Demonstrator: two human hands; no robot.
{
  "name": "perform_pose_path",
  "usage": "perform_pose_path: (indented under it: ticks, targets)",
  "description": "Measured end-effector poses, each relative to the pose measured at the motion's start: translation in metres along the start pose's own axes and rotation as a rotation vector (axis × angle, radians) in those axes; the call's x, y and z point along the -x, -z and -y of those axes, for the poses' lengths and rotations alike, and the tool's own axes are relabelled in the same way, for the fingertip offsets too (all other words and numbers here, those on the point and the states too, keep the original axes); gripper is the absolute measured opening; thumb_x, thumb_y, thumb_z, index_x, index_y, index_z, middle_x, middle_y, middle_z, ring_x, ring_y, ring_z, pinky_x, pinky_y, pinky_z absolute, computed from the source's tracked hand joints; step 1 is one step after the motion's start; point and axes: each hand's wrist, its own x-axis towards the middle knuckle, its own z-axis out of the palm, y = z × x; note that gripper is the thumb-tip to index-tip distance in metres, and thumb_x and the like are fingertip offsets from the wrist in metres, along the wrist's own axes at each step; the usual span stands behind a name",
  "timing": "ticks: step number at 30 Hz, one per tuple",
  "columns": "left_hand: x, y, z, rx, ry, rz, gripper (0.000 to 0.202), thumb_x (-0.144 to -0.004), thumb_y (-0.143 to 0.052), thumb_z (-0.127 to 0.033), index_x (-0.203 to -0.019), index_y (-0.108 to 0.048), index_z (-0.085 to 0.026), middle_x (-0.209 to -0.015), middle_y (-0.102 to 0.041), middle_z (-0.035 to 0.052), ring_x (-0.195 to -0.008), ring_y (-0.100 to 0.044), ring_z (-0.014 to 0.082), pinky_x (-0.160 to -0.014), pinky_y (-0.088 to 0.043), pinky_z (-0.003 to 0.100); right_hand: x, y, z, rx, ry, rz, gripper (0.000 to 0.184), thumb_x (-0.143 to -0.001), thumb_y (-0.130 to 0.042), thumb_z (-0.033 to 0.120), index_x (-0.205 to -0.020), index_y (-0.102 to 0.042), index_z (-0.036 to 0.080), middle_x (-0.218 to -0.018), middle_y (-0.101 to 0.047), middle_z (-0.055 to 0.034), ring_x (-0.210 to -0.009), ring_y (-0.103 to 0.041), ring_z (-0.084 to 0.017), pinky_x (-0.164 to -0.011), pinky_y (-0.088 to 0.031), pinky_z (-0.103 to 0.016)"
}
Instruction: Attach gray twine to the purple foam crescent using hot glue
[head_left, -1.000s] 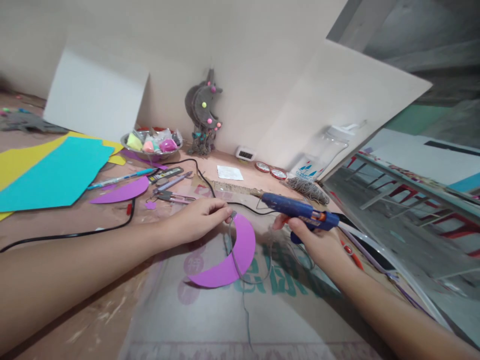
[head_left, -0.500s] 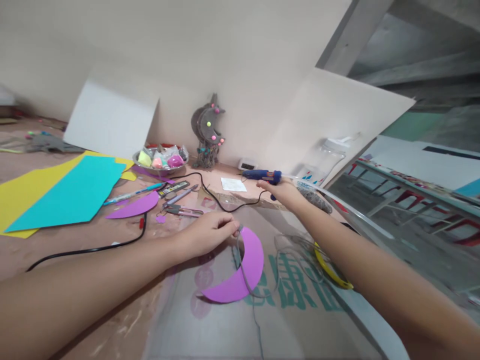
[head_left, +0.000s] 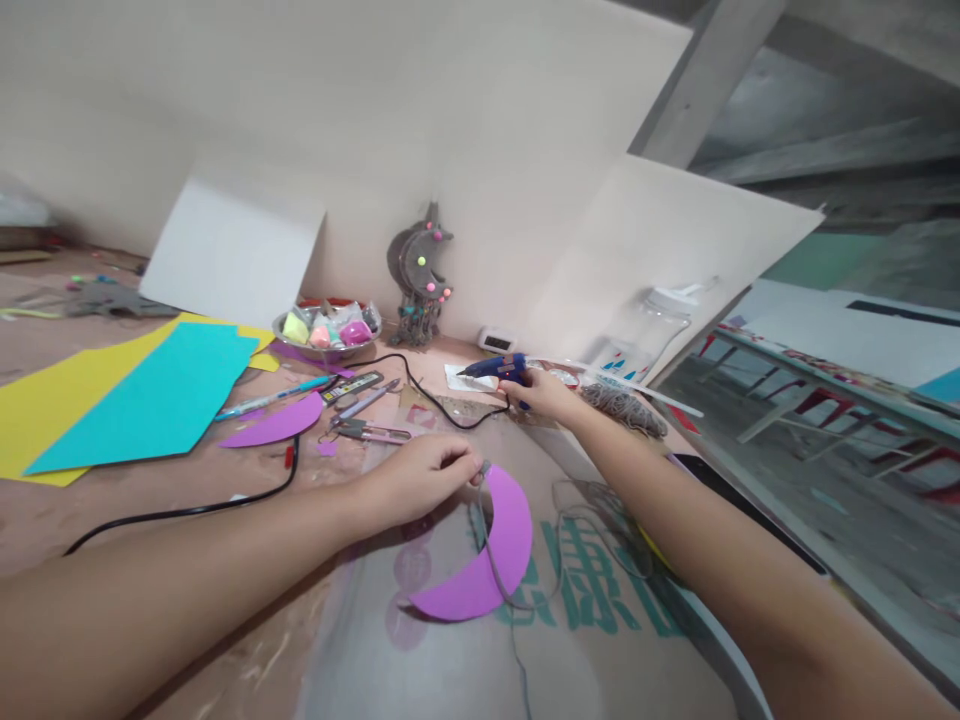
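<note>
My left hand (head_left: 420, 478) is closed in a pinch at the upper tip of a purple foam crescent (head_left: 487, 560), where a thin grey wire (head_left: 491, 560) runs along its inner edge. The crescent lies on a clear plastic sheet with green print. Farther back, my right hand (head_left: 544, 392) is wrapped round the blue glue gun (head_left: 495, 368), whose nozzle points left onto a small white paper (head_left: 469, 380). A black cord (head_left: 225, 505) trails from the gun across the table to the left.
A second purple crescent (head_left: 274, 424), pen, clippers and small tools lie left of centre. Teal (head_left: 157, 395) and yellow sheets sit far left, a metal bowl of pompoms (head_left: 326, 328) and a grey moon ornament (head_left: 420, 268) at the wall, a plastic bottle (head_left: 645, 325) right.
My right hand has carried the glue gun from beside the crescent to the back of the table and lowered it onto the white paper. The left hand kept its pinch.
</note>
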Motion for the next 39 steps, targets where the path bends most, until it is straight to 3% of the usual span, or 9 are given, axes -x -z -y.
perform_pose_path:
  ticks: [7,12,16,19,22,26,30,35,39]
  targets:
    - [-0.002,0.0,0.004,-0.027,-0.037,-0.032,0.032,-0.084,-0.041,-0.045,-0.067,-0.046,-0.019,-0.055,-0.041,-0.0045,-0.045,-0.04,0.0095,-0.039,-0.025,0.02,0.032,0.014,0.006,0.115,0.104,-0.093,0.042,-0.083,-0.054,0.045,-0.109,-0.061,0.013,-0.111,-0.063,-0.0157,-0.1,-0.058,-0.027,-0.082,-0.04,-0.032]
    - [-0.003,0.002,0.006,-0.03,-0.076,-0.047,0.031,-0.086,-0.04,-0.042,-0.068,-0.047,-0.018,-0.058,-0.044,-0.0037,-0.048,-0.039,0.0099,-0.041,-0.026,0.021,0.081,0.029,0.033,0.09,0.188,-0.188,0.03,-0.089,-0.042,0.043,-0.09,-0.059,0.018,-0.091,-0.065,-0.0064,-0.084,-0.058,-0.02,-0.073,-0.039,-0.03]
    - [-0.004,0.004,0.006,-0.078,-0.167,-0.111,0.031,-0.086,-0.04,-0.037,-0.064,-0.048,-0.017,-0.06,-0.046,-0.003,-0.053,-0.042,0.0105,-0.049,-0.031,0.021,0.128,0.038,0.059,-0.017,0.275,0.026,0.033,-0.088,-0.043,0.048,-0.076,-0.052,0.018,-0.07,-0.059,-0.0016,-0.065,-0.053,-0.014,-0.06,-0.038,-0.026]
    - [-0.006,0.005,0.007,-0.06,-0.176,-0.181,0.031,-0.086,-0.041,-0.037,-0.064,-0.047,-0.017,-0.061,-0.045,-0.0031,-0.055,-0.041,0.0107,-0.05,-0.032,0.021,0.155,0.04,0.073,0.023,0.278,0.248,0.037,-0.083,-0.05,0.057,-0.085,-0.055,0.02,-0.073,-0.061,-0.0009,-0.063,-0.053,-0.014,-0.055,-0.034,-0.025]
    - [-0.006,0.005,0.009,0.03,-0.12,-0.187,0.029,-0.087,-0.039,-0.039,-0.068,-0.047,-0.018,-0.057,-0.04,-0.0045,-0.049,-0.038,0.0099,-0.046,-0.028,0.021,0.171,0.035,0.079,0.145,0.339,0.279,0.052,-0.067,-0.061,0.066,-0.09,-0.056,0.02,-0.082,-0.063,-0.004,-0.072,-0.057,-0.019,-0.059,-0.035,-0.027]
    - [-0.006,0.005,0.008,0.033,-0.105,-0.184,0.027,-0.087,-0.04,-0.038,-0.069,-0.046,-0.018,-0.057,-0.039,-0.0046,-0.049,-0.037,0.0096,-0.045,-0.027,0.021,0.18,0.02,0.08,0.186,0.425,0.294,0.022,-0.082,-0.059,0.042,-0.085,-0.055,0.02,-0.082,-0.062,-0.0032,-0.072,-0.056,-0.018,-0.062,-0.035,-0.027]
    - [-0.005,0.006,0.006,-0.043,-0.148,-0.184,0.03,-0.087,-0.039,-0.037,-0.066,-0.045,-0.017,-0.061,-0.041,-0.0034,-0.054,-0.039,0.0103,-0.048,-0.03,0.021,0.178,0.018,0.083,-0.069,0.333,0.316,0.013,-0.09,-0.041,0.023,-0.083,-0.052,0.021,-0.075,-0.061,-0.0004,-0.065,-0.055,-0.013,-0.058,-0.036,-0.024]
    - [-0.005,0.006,0.006,-0.131,-0.157,-0.169,0.031,-0.087,-0.039,-0.036,-0.066,-0.049,-0.016,-0.064,-0.048,-0.0018,-0.06,-0.044,0.0121,-0.054,-0.033,0.022,0.168,0.03,0.081,-0.735,0.11,0.365,0.019,-0.095,-0.03,0.038,-0.086,-0.035,0.023,-0.062,-0.05,0.0057,-0.049,-0.053,-0.009,-0.051,-0.043,-0.023]
    - [-0.004,0.007,0.005,-0.141,-0.165,-0.157,0.028,-0.087,-0.039,-0.034,-0.066,-0.049,-0.017,-0.064,-0.048,-0.0028,-0.059,-0.044,0.0113,-0.054,-0.033,0.022,0.158,0.038,0.072,-0.79,0.047,0.314,0.023,-0.091,-0.037,0.046,-0.097,-0.04,0.024,-0.056,-0.031,0.0094,-0.037,-0.029,-0.006,-0.036,-0.026,-0.019]
